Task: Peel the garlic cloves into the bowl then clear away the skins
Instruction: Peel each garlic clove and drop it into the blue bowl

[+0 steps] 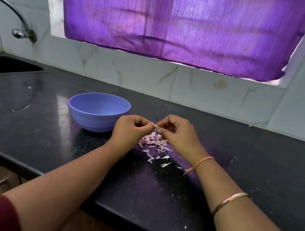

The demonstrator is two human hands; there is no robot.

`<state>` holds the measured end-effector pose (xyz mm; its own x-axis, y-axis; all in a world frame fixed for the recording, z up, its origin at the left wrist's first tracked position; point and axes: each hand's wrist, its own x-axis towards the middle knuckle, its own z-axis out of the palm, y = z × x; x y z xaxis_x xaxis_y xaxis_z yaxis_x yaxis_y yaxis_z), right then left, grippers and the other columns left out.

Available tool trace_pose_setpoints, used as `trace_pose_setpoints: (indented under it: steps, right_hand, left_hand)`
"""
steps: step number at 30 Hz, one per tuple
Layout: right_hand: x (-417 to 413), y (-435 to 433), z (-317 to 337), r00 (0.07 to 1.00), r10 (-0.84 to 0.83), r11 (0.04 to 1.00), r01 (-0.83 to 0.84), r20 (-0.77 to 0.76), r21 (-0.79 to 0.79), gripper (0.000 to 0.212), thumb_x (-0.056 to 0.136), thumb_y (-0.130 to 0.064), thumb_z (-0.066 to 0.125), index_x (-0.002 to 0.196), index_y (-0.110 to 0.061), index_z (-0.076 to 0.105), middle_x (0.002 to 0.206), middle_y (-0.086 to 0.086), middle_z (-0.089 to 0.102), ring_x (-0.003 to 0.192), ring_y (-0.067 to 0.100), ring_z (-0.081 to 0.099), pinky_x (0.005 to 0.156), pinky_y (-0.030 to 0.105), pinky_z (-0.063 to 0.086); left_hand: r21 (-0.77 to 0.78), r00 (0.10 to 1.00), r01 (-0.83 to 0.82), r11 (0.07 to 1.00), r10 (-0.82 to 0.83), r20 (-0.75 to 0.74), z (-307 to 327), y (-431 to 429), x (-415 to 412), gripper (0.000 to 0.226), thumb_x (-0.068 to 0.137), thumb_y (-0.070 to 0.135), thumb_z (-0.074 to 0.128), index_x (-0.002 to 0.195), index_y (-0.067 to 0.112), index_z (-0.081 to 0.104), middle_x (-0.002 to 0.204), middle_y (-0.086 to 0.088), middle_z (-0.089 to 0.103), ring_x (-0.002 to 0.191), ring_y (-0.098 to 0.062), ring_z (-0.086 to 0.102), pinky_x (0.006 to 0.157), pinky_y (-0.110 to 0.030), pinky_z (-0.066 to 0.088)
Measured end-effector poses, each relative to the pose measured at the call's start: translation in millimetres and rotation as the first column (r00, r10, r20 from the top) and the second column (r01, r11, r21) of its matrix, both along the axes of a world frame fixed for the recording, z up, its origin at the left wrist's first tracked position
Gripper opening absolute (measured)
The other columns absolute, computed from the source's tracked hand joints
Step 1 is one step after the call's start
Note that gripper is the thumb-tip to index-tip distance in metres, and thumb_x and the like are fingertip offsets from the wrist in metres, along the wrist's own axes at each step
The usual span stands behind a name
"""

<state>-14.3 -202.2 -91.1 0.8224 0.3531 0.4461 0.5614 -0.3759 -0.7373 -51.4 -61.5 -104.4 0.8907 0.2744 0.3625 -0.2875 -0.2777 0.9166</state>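
Note:
A small garlic clove (155, 127) is pinched between the fingertips of both hands above the black counter. My left hand (131, 130) grips it from the left and my right hand (177, 132) from the right, fingers curled. A pile of pinkish-white garlic skins (154, 143) lies on the counter directly beneath and in front of the hands. A blue bowl (98, 111) stands just left of my left hand; its inside is mostly hidden from this angle.
The black stone counter (237, 150) runs to a tiled wall at the back. A sink (10, 65) and a tap (20, 26) are at the far left. A purple curtain (183, 26) hangs over the window. The counter's front edge (84, 207) runs under my forearms.

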Motion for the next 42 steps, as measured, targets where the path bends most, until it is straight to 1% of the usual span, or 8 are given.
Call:
trace_pose_setpoints:
  steps: [7, 11, 15, 18, 22, 29, 36, 42]
  right_hand:
    - [3.0, 2.2, -3.3, 0.997, 0.008, 0.996, -0.001, -0.072, 0.092, 0.015, 0.083, -0.004, 0.065, 0.075, -0.016, 0.064, 0.071, 0.004, 0.066, 0.068, 0.021, 0.061, 0.073, 0.048, 0.056]
    - [2.2, 2.0, -1.6, 0.995, 0.022, 0.991, -0.009, -0.099, 0.134, 0.016, 0.085, -0.001, 0.063, 0.076, -0.014, 0.064, 0.071, 0.003, 0.065, 0.069, 0.017, 0.060, 0.074, 0.041, 0.055]
    - [-0.4, 2.9, 0.1, 0.995, 0.038, 0.990, -0.025, -0.092, 0.142, 0.007, 0.085, -0.001, 0.062, 0.085, -0.006, 0.065, 0.074, 0.003, 0.064, 0.067, 0.009, 0.059, 0.068, 0.022, 0.053]
    - [-5.3, 5.2, 5.1, 0.989, 0.100, 0.951, -0.062, -0.112, 0.302, 0.009, 0.086, 0.001, 0.059, 0.083, -0.007, 0.064, 0.074, 0.002, 0.063, 0.064, 0.001, 0.058, 0.062, 0.014, 0.048]
    - [-4.8, 6.0, 5.9, 0.990, 0.074, 0.945, -0.032, -0.117, 0.327, 0.013, 0.087, -0.007, 0.061, 0.078, -0.017, 0.061, 0.079, 0.001, 0.063, 0.072, 0.008, 0.055, 0.068, 0.022, 0.048]
    - [-4.1, 4.1, 0.0, 0.967, 0.065, 0.939, 0.024, -0.245, 0.343, 0.010, 0.087, 0.005, 0.057, 0.084, -0.002, 0.063, 0.068, 0.008, 0.061, 0.059, 0.012, 0.057, 0.060, 0.025, 0.054]
    - [-4.3, 2.8, -1.1, 0.965, 0.025, 0.961, 0.049, -0.262, 0.271, 0.012, 0.086, 0.005, 0.059, 0.087, -0.001, 0.069, 0.072, 0.010, 0.066, 0.060, 0.013, 0.062, 0.067, 0.026, 0.056]
    - [-3.9, -0.3, -0.2, 0.964, 0.044, 0.933, 0.055, -0.264, 0.355, 0.010, 0.083, 0.008, 0.060, 0.090, 0.002, 0.064, 0.073, 0.010, 0.064, 0.060, 0.013, 0.061, 0.062, 0.023, 0.056]
  left_hand:
    - [0.047, 0.999, -0.028, 0.999, 0.029, -0.024, 1.1, -1.8, -1.0, 0.011, 0.084, 0.015, 0.067, 0.074, 0.016, 0.070, 0.077, -0.006, 0.072, 0.083, -0.026, 0.068, 0.079, -0.039, 0.056]
    - [0.054, 0.999, -0.010, 0.998, 0.011, -0.034, 1.9, -2.2, -1.5, 0.010, 0.084, 0.016, 0.067, 0.075, 0.015, 0.070, 0.077, -0.006, 0.072, 0.080, -0.024, 0.068, 0.079, -0.039, 0.055]
    - [0.069, 0.999, -0.009, 0.998, 0.012, -0.050, 0.8, -1.8, -0.4, 0.010, 0.084, 0.017, 0.067, 0.075, 0.013, 0.070, 0.077, -0.007, 0.071, 0.077, -0.022, 0.066, 0.077, -0.038, 0.054]
    - [0.077, 0.997, -0.034, 0.996, 0.039, -0.067, -1.8, -1.1, 2.2, 0.010, 0.084, 0.014, 0.067, 0.075, 0.011, 0.070, 0.075, -0.006, 0.071, 0.075, -0.019, 0.066, 0.075, -0.035, 0.054]
    - [0.050, 0.997, -0.054, 0.997, 0.057, -0.054, -2.5, -0.1, 3.0, 0.008, 0.083, 0.013, 0.069, 0.077, 0.008, 0.072, 0.074, -0.001, 0.071, 0.073, -0.014, 0.065, 0.074, -0.031, 0.054]
    - [-0.026, 1.000, -0.014, 1.000, 0.014, -0.003, -0.7, -0.7, 0.1, 0.012, 0.078, 0.002, 0.072, 0.085, 0.013, 0.071, 0.081, 0.002, 0.071, 0.069, -0.001, 0.066, 0.068, -0.013, 0.054]
    - [-0.067, 0.999, 0.033, 0.997, -0.034, -0.022, 0.0, -0.4, -0.4, 0.018, 0.081, 0.005, 0.065, 0.078, 0.021, 0.073, 0.076, -0.003, 0.073, 0.074, -0.012, 0.066, 0.077, -0.029, 0.056]
    - [-0.074, 0.998, 0.032, 0.997, -0.036, -0.056, -2.0, -0.7, 1.3, 0.012, 0.082, 0.010, 0.069, 0.074, 0.019, 0.073, 0.074, -0.007, 0.073, 0.076, -0.019, 0.067, 0.081, -0.036, 0.056]
